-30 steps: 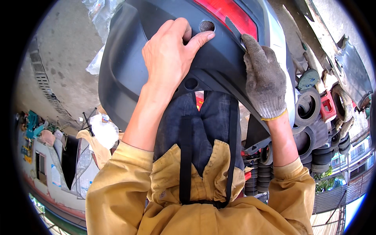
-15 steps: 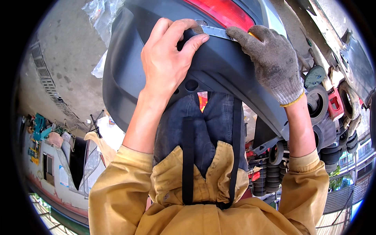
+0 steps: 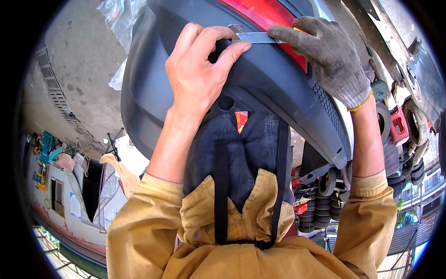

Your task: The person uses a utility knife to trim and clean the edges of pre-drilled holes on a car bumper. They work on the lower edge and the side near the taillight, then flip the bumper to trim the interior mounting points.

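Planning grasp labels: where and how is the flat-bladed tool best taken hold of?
Likely by the yellow-orange end at the gloved right hand, coming from the person's right. The thin silver blade reaches leftward from there, its far end beside the bare left hand, and looks too thin for a firm grip.

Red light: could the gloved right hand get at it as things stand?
Probably yes: the right hand overlaps the red light in this view and nothing visible blocks the way, though it is busy holding the blade.
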